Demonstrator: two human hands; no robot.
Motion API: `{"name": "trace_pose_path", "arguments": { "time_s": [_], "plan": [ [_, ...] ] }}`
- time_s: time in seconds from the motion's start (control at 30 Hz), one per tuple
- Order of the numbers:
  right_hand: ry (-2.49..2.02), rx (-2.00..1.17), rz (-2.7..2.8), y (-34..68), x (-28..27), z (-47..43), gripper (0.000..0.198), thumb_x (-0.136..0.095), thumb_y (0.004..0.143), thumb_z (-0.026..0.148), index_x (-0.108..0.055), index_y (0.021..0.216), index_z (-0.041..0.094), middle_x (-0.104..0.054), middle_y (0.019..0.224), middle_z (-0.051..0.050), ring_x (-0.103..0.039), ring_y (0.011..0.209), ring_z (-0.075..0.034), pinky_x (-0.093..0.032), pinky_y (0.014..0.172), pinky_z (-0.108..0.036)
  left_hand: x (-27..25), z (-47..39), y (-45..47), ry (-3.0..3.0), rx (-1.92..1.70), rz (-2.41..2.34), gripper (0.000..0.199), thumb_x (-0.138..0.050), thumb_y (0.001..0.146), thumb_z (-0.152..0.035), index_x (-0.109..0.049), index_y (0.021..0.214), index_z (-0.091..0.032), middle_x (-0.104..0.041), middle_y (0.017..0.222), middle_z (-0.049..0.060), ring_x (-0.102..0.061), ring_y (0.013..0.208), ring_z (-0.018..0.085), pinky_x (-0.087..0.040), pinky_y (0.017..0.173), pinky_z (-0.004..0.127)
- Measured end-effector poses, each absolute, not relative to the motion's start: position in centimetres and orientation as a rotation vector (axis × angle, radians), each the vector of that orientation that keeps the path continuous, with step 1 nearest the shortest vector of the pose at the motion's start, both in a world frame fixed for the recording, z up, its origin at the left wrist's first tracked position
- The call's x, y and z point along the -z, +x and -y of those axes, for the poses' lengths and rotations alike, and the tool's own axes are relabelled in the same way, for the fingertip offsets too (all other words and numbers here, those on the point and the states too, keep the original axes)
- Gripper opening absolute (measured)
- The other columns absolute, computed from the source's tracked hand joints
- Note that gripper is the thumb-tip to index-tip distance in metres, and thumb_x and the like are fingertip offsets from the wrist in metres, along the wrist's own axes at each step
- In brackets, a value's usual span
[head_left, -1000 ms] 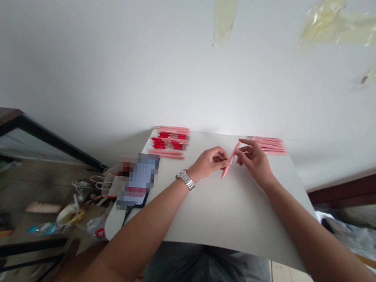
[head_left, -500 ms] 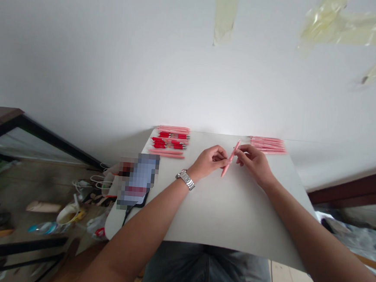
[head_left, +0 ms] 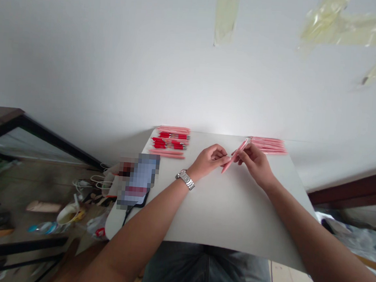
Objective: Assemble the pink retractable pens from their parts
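Note:
A pink pen (head_left: 239, 150) is held at a slant above the white table (head_left: 221, 213), its upper end leaning right. My left hand (head_left: 211, 159), with a metal watch on the wrist, pinches its lower part between thumb and finger. Higher up the barrel, my right hand (head_left: 253, 160) has thumb and fingers closed on the same pen. Behind the right hand lies a row of pink pens (head_left: 268, 145). To the left are red pens (head_left: 169, 144), with more pink pens (head_left: 173, 129) at the back and a few pink pens (head_left: 166, 154) in front.
A pixelated phone-like device (head_left: 138, 180) with a cable lies at the table's left edge. The white wall (head_left: 180, 71) rises right behind the table. On the floor at left are a cup (head_left: 68, 214), a bottle (head_left: 42, 227) and loose cables.
The pen has tilted further to the right, its upper end moving right. My right hand has shifted its fingers on the barrel; my left hand has barely moved.

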State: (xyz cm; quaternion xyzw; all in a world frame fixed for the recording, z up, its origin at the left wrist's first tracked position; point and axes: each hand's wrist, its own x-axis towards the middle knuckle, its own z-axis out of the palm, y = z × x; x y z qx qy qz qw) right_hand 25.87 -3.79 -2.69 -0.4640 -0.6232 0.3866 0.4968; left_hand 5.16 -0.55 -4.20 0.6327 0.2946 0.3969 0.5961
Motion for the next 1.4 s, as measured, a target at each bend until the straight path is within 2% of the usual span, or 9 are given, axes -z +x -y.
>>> {"name": "trace_pose_path", "arguments": {
  "time_s": [0.23,0.5,0.77,1.07,1.4],
  "plan": [
    [-1.086,-0.837,1.479,26.1,2.6,3.8,0.036,-0.064,0.094,0.059,-0.056,0.090,0.025,-0.066,0.077,-0.002,-0.064,0.072,-0.019,-0.055,0.070,-0.036,4.3,0.4,5.0,1.398,-0.945,-0.682,0.040,-0.076,0.086,-0.051,-0.059,0.099,-0.016,-0.072,0.096,0.008,-0.072,0.090,0.019,-0.060,0.083,0.034],
    [-1.218,-0.533,1.677,26.9,3.0,3.8,0.032,-0.057,0.098,0.058,-0.056,0.101,0.025,-0.066,0.088,-0.005,-0.065,0.081,-0.023,-0.054,0.077,-0.039,3.9,0.5,5.0,1.370,-1.013,-0.727,0.039,-0.074,0.088,-0.051,-0.061,0.100,-0.016,-0.072,0.094,0.009,-0.071,0.087,0.018,-0.059,0.080,0.033],
    [-1.225,-0.335,1.887,26.8,2.6,3.8,0.022,-0.053,0.101,0.047,-0.062,0.101,0.027,-0.066,0.086,-0.005,-0.062,0.078,-0.023,-0.050,0.070,-0.037,3.7,0.5,5.0,1.365,-1.017,-0.750,0.043,-0.071,0.089,-0.055,-0.064,0.103,-0.015,-0.072,0.096,0.010,-0.070,0.087,0.018,-0.058,0.081,0.033],
    [-1.179,-0.132,2.114,27.5,3.2,3.2,0.016,-0.052,0.103,0.029,-0.066,0.108,0.023,-0.067,0.090,-0.007,-0.063,0.081,-0.022,-0.048,0.072,-0.035,3.6,0.6,5.1,1.389,-1.057,-0.721,0.041,-0.073,0.088,-0.052,-0.065,0.104,-0.015,-0.071,0.094,0.009,-0.069,0.084,0.017,-0.058,0.079,0.032],
    [-1.186,-0.051,2.210,27.3,3.0,3.3,0.019,-0.053,0.103,0.028,-0.069,0.113,0.024,-0.069,0.095,-0.007,-0.061,0.081,-0.022,-0.048,0.073,-0.035,4.3,0.1,5.0,1.407,-1.058,-0.708,0.036,-0.073,0.089,-0.047,-0.064,0.102,-0.015,-0.072,0.095,0.009,-0.069,0.082,0.016,-0.058,0.079,0.032]
  ]
}}
